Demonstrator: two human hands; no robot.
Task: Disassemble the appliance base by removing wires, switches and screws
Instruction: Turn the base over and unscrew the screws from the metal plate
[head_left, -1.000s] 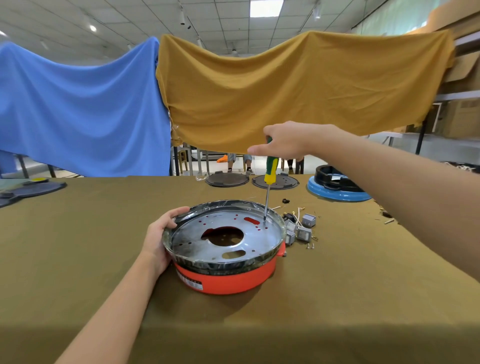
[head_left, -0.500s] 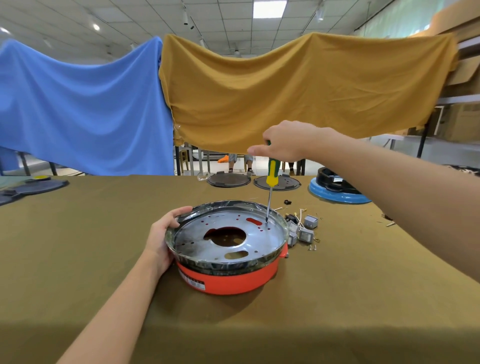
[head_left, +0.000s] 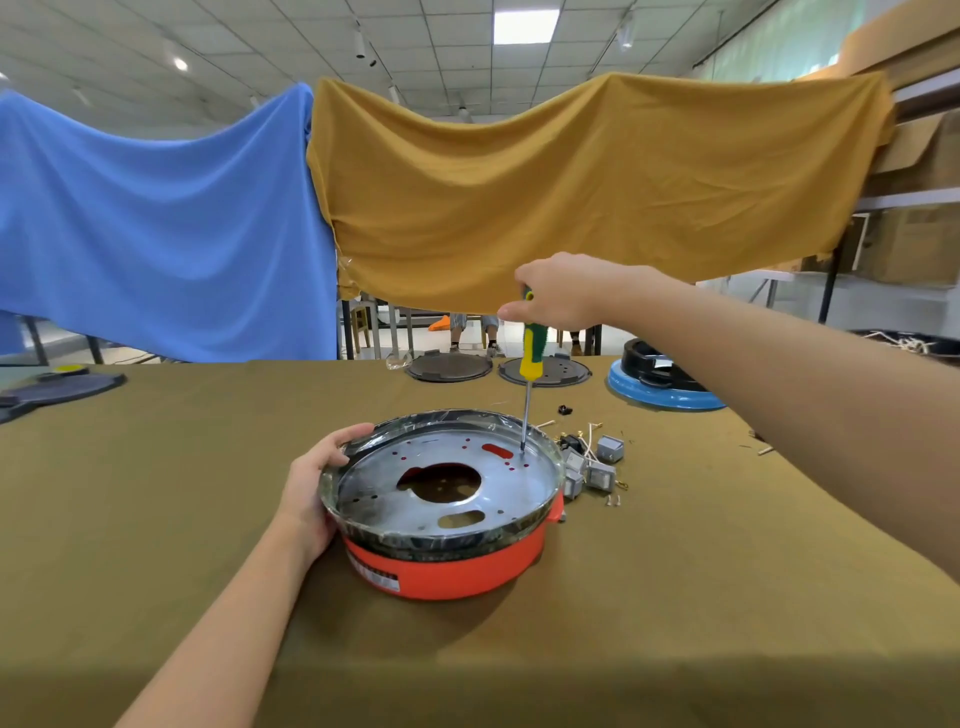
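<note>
While the left hand (head_left: 311, 483) grips the rim of the orange base (head_left: 447, 519) on the table (head_left: 156, 467), the right hand (head_left: 558, 296) clasps an upright screwdriver (head_left: 531, 358), tip on the metal plate (head_left: 498, 483) beside loose switches (head_left: 597, 462).

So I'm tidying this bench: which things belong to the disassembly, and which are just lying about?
In use:
- orange appliance base, steadied by the left hand
- screwdriver, gripped by the right hand
- removed switches and wires beside the base

Lying about:
- two dark round plates
- blue base
- dark plate at far left
</note>
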